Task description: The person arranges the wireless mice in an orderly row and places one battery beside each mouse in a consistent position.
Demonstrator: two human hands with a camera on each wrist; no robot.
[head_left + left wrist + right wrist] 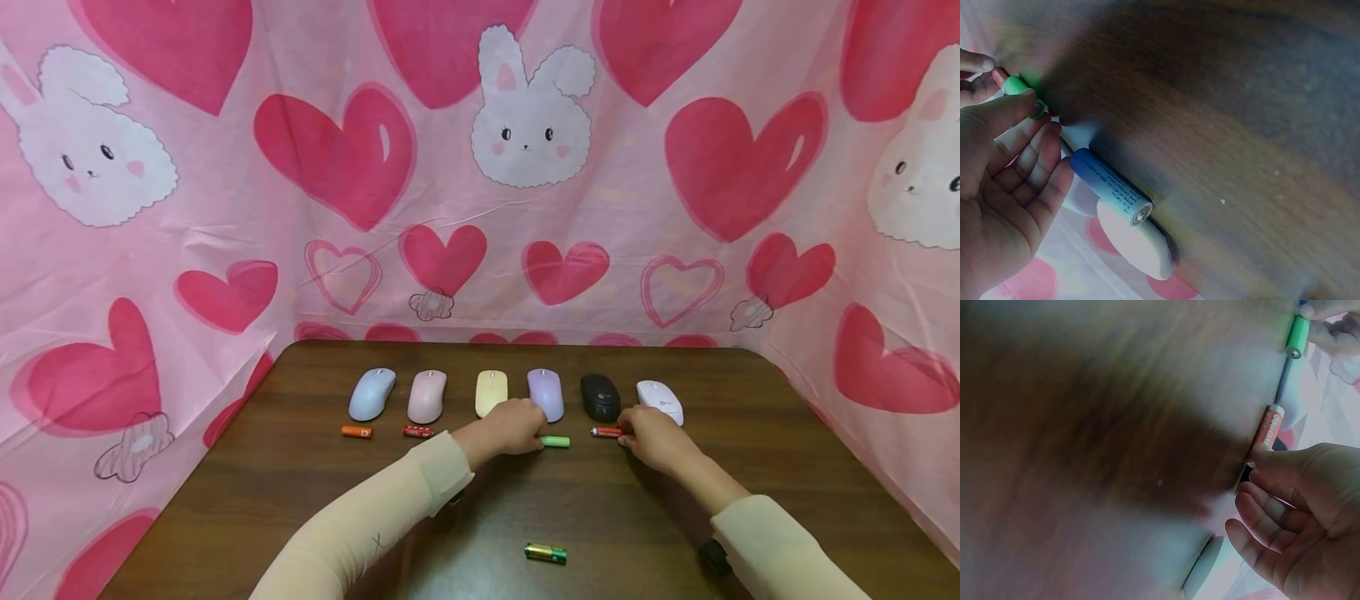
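Observation:
My left hand (516, 427) pinches one end of a green battery (557, 442) between thumb and fingertips, in front of the purple mouse (546, 393). To the right, my right hand (657, 437) has its thumb and fingertip on the end of a red battery (606, 432) with a white tip. That battery lies in front of the black mouse (600, 397). A blue battery (1112, 186) shows beside the left fingers in the left wrist view; in the head view the left hand hides it. The white mouse (660, 400) is just behind the right hand.
Further left in the row stand light blue (372, 394), pink (427, 397) and yellow (491, 392) mice. An orange battery (356, 432) and a red patterned battery (417, 432) lie before them. One green-and-gold battery (546, 553) lies near the front of the brown table (247, 517).

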